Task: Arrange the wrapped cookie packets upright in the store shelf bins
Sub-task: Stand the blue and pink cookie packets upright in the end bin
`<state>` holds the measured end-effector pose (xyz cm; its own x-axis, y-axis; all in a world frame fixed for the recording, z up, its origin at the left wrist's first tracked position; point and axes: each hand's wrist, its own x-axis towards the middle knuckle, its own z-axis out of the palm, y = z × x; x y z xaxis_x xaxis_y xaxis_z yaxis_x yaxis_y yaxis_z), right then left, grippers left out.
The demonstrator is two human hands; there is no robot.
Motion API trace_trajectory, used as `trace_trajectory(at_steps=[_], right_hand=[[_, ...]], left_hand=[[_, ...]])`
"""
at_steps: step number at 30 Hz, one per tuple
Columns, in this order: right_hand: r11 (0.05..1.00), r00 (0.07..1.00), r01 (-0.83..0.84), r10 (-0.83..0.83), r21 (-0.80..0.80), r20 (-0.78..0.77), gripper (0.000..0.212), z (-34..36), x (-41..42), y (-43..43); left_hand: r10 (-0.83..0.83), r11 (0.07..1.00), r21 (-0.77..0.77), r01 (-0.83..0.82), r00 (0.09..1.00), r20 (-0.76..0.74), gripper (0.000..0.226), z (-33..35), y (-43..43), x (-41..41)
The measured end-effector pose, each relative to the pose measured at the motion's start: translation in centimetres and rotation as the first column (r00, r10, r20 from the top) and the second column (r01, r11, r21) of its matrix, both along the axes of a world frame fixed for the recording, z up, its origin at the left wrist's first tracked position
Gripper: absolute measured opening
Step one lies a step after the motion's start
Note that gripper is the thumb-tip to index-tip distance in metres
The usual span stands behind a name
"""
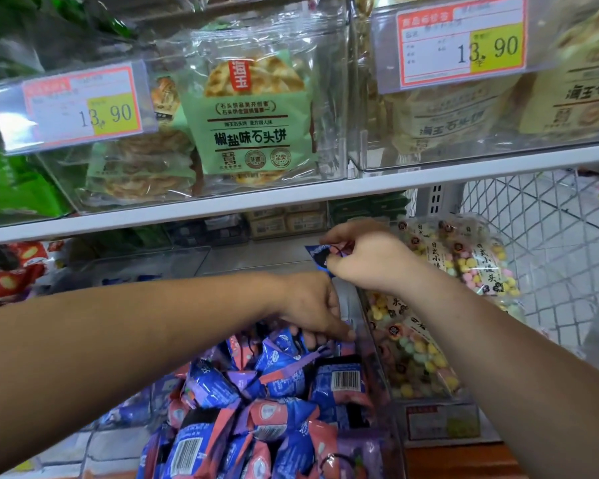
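Observation:
A clear bin (369, 326) on the lower shelf holds a heap of several blue, pink and purple wrapped cookie packets (274, 385). My left hand (312, 309) reaches down into the back of the heap, and its fingers curl round a blue packet (286, 342) there. Higher up, above the bin's rear, my right hand (367, 259) pinches another blue packet (317, 255). Only that packet's left end shows past my fingers.
A neighbouring bin on the right holds bags of pastel candy balls (464, 271). The shelf above carries bins of green flatbread packs (253, 122) with price tags (83, 102). A white wire grid (547, 216) lies at the far right, and red snack bags (11, 267) at the left.

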<state>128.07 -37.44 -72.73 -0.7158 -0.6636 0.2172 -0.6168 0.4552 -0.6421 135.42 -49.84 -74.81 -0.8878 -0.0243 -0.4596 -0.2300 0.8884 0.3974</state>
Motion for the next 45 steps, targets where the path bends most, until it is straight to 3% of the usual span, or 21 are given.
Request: trace_trajectory(at_steps=[4, 10, 13, 17, 24, 30, 40, 45], right_hand=[[1.000, 1.000, -0.014, 0.014, 0.009, 0.009, 0.037, -0.1, -0.2, 0.1], [1.000, 1.000, 0.011, -0.011, -0.010, -0.019, 0.035, 0.4, -0.2, 0.7], [1.000, 1.000, 0.004, -0.004, -0.002, 0.013, 0.038, 0.8, -0.1, 1.1], [0.996, 1.000, -0.027, 0.026, 0.081, 0.008, 0.037, 1.8, 0.6, 1.2], [0.953, 0.992, -0.119, 0.127, 0.280, -0.008, 0.027, 3.0, 1.5, 1.8], [0.953, 0.989, -0.147, 0.141, 0.263, 0.044, 0.016, 2.9, 1.3, 1.8], [0.988, 0.993, -0.116, 0.113, 0.101, 0.035, 0.012, 1.7, 1.2, 0.5], [0.995, 0.993, -0.098, 0.096, 0.031, 0.063, 0.019, 2.1, 0.9, 0.9]], left_hand=[[0.084, 0.996, 0.027, -0.086, 0.993, 0.080, 0.030, -0.5, 1.4, -0.4], [0.199, 0.971, 0.145, -0.189, 0.978, -0.060, 0.015, 1.6, -1.8, 1.1], [0.258, 0.922, 0.323, -0.213, 0.961, -0.103, 0.019, 3.0, -3.5, 2.6], [0.298, 0.859, 0.469, -0.205, 0.946, -0.132, 0.032, 4.1, -4.5, 4.5], [0.302, 0.835, 0.514, -0.197, 0.945, -0.128, 0.033, 4.9, -6.4, 6.8], [0.292, 0.808, 0.564, -0.171, 0.947, -0.131, 0.044, 4.4, -6.6, 7.2], [0.316, 0.749, 0.637, -0.179, 0.943, -0.107, 0.056, 4.2, -6.6, 7.5], [0.427, 0.747, 0.625, -0.229, 0.885, -0.186, 0.035, 4.4, -6.6, 7.4]])
